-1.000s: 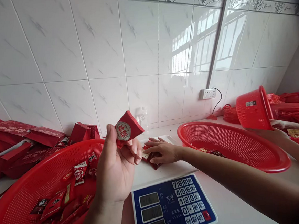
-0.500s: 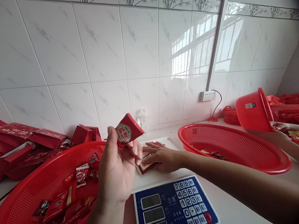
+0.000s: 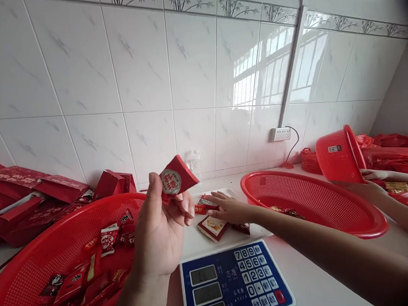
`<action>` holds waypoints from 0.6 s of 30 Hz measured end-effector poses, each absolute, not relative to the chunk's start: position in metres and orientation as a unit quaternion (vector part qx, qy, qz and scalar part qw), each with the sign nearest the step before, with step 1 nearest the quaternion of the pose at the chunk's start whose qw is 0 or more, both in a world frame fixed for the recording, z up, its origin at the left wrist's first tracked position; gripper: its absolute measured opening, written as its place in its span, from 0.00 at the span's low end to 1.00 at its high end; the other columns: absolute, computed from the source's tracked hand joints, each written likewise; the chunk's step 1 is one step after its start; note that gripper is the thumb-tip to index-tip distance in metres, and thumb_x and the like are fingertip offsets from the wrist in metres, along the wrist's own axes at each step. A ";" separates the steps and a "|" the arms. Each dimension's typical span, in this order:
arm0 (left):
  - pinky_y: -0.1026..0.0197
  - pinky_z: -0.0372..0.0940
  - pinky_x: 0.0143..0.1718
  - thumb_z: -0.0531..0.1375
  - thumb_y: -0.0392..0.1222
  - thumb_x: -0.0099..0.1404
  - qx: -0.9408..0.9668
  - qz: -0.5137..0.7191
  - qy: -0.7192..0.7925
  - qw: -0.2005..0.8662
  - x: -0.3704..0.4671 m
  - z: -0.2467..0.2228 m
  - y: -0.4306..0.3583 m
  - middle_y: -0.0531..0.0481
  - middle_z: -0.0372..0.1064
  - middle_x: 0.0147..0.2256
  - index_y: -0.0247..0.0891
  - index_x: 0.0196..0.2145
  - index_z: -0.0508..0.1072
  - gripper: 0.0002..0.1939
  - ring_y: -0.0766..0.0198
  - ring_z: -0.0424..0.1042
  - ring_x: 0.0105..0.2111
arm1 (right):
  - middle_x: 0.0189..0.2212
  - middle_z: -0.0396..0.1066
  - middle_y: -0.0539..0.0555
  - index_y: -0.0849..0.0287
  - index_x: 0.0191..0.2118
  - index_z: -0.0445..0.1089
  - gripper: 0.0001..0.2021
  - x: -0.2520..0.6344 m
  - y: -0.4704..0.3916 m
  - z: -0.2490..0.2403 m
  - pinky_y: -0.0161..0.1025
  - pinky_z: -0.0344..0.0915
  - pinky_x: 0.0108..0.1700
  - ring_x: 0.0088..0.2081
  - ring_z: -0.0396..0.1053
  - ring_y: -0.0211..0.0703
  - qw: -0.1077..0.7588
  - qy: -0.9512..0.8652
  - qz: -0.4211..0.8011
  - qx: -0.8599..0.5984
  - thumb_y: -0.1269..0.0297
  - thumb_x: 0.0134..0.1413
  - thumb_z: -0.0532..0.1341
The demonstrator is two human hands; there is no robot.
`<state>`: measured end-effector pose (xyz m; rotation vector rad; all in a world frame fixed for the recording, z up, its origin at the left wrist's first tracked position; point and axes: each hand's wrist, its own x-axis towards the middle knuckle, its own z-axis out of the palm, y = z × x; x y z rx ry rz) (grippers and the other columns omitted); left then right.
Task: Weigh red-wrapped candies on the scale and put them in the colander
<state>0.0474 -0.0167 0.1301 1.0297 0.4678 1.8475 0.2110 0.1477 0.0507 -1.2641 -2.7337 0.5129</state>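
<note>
Raised above the scale's white tray (image 3: 192, 246), my left hand (image 3: 160, 227) pinches a small red packet (image 3: 179, 174) with a round white label. My right hand (image 3: 231, 207) reaches in from the right, fingers spread over the tray, resting on or just above red packets (image 3: 208, 202). A square cream-and-red packet (image 3: 212, 227) lies on the tray below its fingers, with a dark red one (image 3: 243, 228) beside it. The blue scale panel (image 3: 235, 282) stands in front of the tray.
A large red basket (image 3: 18, 262) of wrapped sweets is at the left, before red boxes (image 3: 44, 194). Another red basket (image 3: 298, 188) is at the right. Farther right, another person's hands (image 3: 369, 187) are near a tilted red basket (image 3: 338, 154). A clear bottle (image 3: 195, 163) stands by the wall.
My right hand has moved up and right off the square packet, uncovering it and the dark red packet. My left hand still holds its packet. The view has shifted slightly.
</note>
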 end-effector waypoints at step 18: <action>0.71 0.58 0.17 0.67 0.60 0.54 0.416 0.750 0.185 0.480 0.048 0.129 -0.014 0.57 0.59 0.17 0.37 0.19 0.66 0.25 0.73 0.60 0.18 | 0.43 0.72 0.56 0.56 0.40 0.73 0.14 0.195 0.151 0.039 0.43 0.66 0.47 0.42 0.70 0.44 0.242 -0.898 0.198 -0.310 0.53 0.61 0.55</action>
